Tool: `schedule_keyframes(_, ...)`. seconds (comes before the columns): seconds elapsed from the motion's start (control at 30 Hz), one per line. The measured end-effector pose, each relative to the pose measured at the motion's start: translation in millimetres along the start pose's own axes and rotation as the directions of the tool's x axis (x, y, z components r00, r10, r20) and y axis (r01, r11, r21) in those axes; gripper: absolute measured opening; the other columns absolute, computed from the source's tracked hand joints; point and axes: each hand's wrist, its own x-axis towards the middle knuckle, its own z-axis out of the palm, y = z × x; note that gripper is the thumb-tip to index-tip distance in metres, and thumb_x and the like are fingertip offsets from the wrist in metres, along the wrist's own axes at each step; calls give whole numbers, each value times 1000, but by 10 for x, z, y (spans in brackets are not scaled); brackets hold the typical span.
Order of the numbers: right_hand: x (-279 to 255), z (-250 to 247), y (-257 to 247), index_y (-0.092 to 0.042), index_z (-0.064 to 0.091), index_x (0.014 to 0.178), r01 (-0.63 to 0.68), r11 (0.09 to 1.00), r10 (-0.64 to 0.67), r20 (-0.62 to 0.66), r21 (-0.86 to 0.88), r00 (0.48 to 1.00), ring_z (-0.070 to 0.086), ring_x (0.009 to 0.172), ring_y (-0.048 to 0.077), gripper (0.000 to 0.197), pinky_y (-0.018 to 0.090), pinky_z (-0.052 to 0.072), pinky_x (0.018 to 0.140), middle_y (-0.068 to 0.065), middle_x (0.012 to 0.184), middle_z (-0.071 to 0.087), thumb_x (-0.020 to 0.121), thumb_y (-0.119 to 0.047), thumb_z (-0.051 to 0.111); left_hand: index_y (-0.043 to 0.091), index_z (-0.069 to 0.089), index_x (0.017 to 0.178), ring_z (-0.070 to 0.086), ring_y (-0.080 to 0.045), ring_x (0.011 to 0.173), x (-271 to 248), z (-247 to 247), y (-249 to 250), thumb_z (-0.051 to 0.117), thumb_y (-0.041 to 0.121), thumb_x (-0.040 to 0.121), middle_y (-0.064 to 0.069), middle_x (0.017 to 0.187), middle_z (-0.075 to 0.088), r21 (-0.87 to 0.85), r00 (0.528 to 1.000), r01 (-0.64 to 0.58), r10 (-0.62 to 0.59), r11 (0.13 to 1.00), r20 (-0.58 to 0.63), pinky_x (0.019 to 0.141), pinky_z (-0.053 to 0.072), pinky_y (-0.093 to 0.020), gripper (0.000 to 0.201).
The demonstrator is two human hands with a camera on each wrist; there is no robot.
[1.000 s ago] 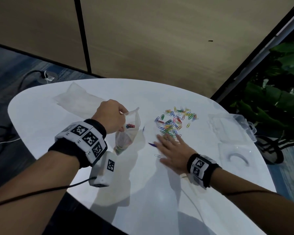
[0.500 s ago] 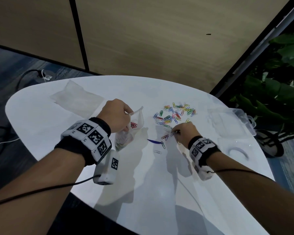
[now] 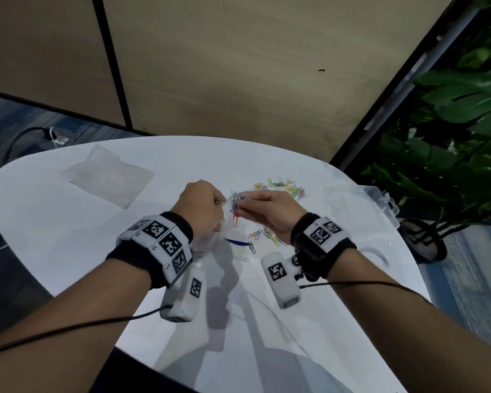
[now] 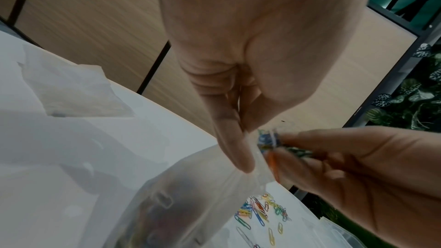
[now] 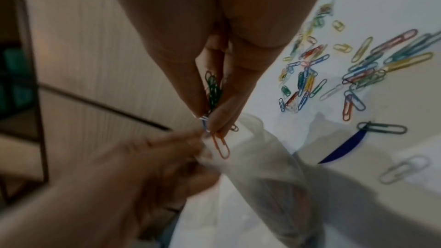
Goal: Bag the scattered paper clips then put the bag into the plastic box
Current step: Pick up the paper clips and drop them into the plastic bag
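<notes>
Thin, limp clear bag [image 3: 210, 236], best pinched at its mouth rim; light, slippery paper clips [image 5: 214, 97], best gathered in small bunches. Left hand [image 3: 200, 205] pinching bag's mouth above table [image 3: 54, 222] centre; right hand [image 3: 270, 212] clamping coloured bunch at the opening. Loose clips [image 3: 281, 187] toward far right edge, near plastic box [image 3: 380, 199].

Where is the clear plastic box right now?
In the head view the plastic box sits at the table's far right edge, beside the leafy plant, to the right of the loose paper clips.
</notes>
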Motion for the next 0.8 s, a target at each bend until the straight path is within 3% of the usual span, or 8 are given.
schedule_keyframes(0.1, 25, 121, 169, 4, 70, 90, 98, 933, -109, -14, -345, 994, 71, 74, 24, 12, 29, 60, 79, 17, 82, 71, 79, 7, 72, 4, 76, 99, 76, -29, 66, -31, -5, 24, 54, 1, 93, -18, 81, 76, -29, 1000, -17, 17, 999, 1, 76, 64, -43, 22)
schedule_keyframes(0.17, 57, 170, 242, -2, 74, 87, 158, 803, -210, -25, -575, 977, 69, 66, 10, 13, 17, 56, 66, 6, 76, 72, 74, 1, 77, 7, 76, 89, 77, -31, 68, -54, -27, 34, 54, 0, 93, -18, 81, 76, -44, 1000, -24, 25, 999, 15, 76, 64, -45, 24)
schedule_keyframes(0.33, 109, 277, 239, -12, 77, 84, 222, 611, -352, -9, -760, 936, 55, 43, -9, 7, 1, 37, 47, -9, 56, 61, 85, -12, 70, 16, 72, 78, 77, -31, 70, -87, -61, 61, 54, -1, 95, -13, 78, 74, -57, 999, -31, 33, 998, 37, 75, 64, -43, 30)
schedule_keyframes(0.43, 111, 339, 232, -11, 78, 89, 291, 399, -328, 161, -869, 931, 56, 57, 5, 21, 14, 42, 60, -2, 65, 65, 87, -4, 58, 14, 71, 82, 77, -28, 69, -72, -85, 39, 54, 0, 95, -11, 81, 74, -48, 999, -35, 36, 998, 18, 76, 64, -39, 26)
schedule_keyframes(0.53, 122, 350, 179, -13, 77, 95, 345, 329, -281, 258, -879, 924, 47, 55, 4, 27, 19, 36, 59, -9, 61, 54, 86, -3, 53, 5, 76, 91, 77, -26, 66, -46, -121, -3, 49, -3, 92, -12, 77, 75, -21, 999, -39, 39, 999, -15, 75, 64, -39, 28)
schedule_keyframes(0.63, 86, 255, 42, -19, 76, 103, 372, 425, -324, 245, -825, 914, 61, 64, -5, 30, 12, 48, 67, -15, 76, 66, 90, -6, 52, 6, 77, 96, 76, -26, 65, 3, -156, -58, 49, -3, 91, -15, 74, 76, -27, 999, -16, 15, 999, -43, 78, 64, -41, 30)
schedule_keyframes(0.7, 80, 93, -26, -20, 76, 99, 365, 527, -370, 180, -767, 911, 70, 81, 2, 31, 28, 58, 81, -7, 93, 74, 91, -5, 50, 8, 77, 92, 76, -27, 64, 16, -186, -95, 47, -5, 89, -16, 73, 76, -37, 999, 1, -3, 999, -48, 77, 64, -42, 32)
schedule_keyframes(0.8, 24, -198, 78, -22, 74, 109, 361, 253, -312, 277, -898, 909, 68, 102, 13, 31, 36, 52, 97, -1, 115, 72, 94, -11, 50, 6, 78, 91, 76, -27, 63, 21, -237, -144, 46, -8, 88, -18, 78, 76, -38, 999, 13, -15, 999, -50, 74, 64, -42, 34)
